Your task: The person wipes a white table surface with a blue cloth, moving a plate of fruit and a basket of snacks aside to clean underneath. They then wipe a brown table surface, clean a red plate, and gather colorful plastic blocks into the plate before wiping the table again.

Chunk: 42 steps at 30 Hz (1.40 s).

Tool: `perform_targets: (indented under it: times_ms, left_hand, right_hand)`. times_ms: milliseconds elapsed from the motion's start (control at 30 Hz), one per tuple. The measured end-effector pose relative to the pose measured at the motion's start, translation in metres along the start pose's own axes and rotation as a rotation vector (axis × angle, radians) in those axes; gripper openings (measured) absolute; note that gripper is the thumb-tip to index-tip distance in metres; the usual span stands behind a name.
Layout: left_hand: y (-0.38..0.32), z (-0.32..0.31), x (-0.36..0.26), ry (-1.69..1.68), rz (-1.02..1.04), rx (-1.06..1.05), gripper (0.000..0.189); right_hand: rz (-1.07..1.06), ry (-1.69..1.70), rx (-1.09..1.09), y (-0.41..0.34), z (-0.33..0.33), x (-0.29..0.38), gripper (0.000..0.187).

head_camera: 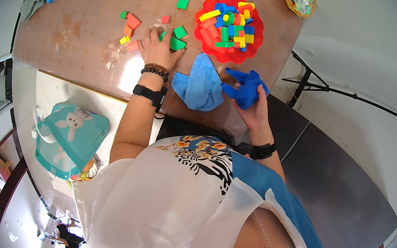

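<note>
My left hand (155, 50) is palm down on the table among loose toy bricks. Its fingers partly cover a green brick (177, 44), and the grip beneath them is hidden. Just past the thumb lies another green brick (180, 32), while a red brick (133, 46) is by the outer side of the hand. In my right hand (253, 111) is a crumpled dark-blue cloth (246, 89), raised near the table's front edge. Between my hands a folded light-blue towel (201, 86) rests on the table. Beyond it stands a red scalloped bowl (198, 30) heaped with colourful bricks.
More loose bricks, including a green one (182, 3) and a red one (133, 20), lie farther back on the brown table (87, 22). A wicker basket (292, 8) of small items is at the right. A teal bag (86, 127) stands at the left. A person (71, 238) is in the background.
</note>
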<state>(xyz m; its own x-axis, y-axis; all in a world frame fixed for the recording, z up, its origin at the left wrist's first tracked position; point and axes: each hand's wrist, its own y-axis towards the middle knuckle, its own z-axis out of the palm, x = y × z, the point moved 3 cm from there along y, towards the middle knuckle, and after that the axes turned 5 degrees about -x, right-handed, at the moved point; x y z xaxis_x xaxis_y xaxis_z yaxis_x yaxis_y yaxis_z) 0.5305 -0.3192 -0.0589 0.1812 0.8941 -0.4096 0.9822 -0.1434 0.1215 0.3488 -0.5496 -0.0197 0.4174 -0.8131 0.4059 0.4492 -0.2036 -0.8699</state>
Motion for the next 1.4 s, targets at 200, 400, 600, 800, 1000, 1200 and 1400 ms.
perform_targets:
  times_ms: [200, 400, 600, 800, 1000, 1200, 1400]
  left_hand:
    - [-0.003, 0.005, -0.009, 0.250, 0.087, 0.124, 0.058]
    - [-0.006, 0.007, -0.010, 0.238, 0.083, 0.076, 0.055]
    - [-0.014, 0.000, -0.009, 0.004, 0.146, 0.100, 0.059]
    - [-0.051, -0.034, -0.092, -0.627, 0.420, 0.169, 0.057]
    - [-0.056, -0.036, -0.105, -0.637, 0.651, 0.162, 0.066]
    - [-0.047, -0.032, -0.118, -0.715, 0.628, 0.234, 0.072]
    - [-0.003, -0.008, -0.114, -0.777, 0.420, -0.030, 0.062]
  right_hand:
    - [-0.072, -0.111, 0.098, 0.008, 0.030, -0.001, 0.053]
    - [-0.123, -0.148, 0.205, -0.001, 0.060, -0.013, 0.050]
    - [-0.163, -0.202, 0.200, -0.007, 0.068, -0.016, 0.055]
    - [-0.841, -0.997, 0.308, 0.001, 0.071, -0.018, 0.059]
    - [-0.552, -1.052, 0.208, 0.007, 0.061, 0.001, 0.029]
    - [-0.393, -0.379, -0.022, 0.018, 0.052, -0.001, 0.032]
    - [-0.131, 0.101, -0.097, 0.035, 0.027, -0.002, 0.046]
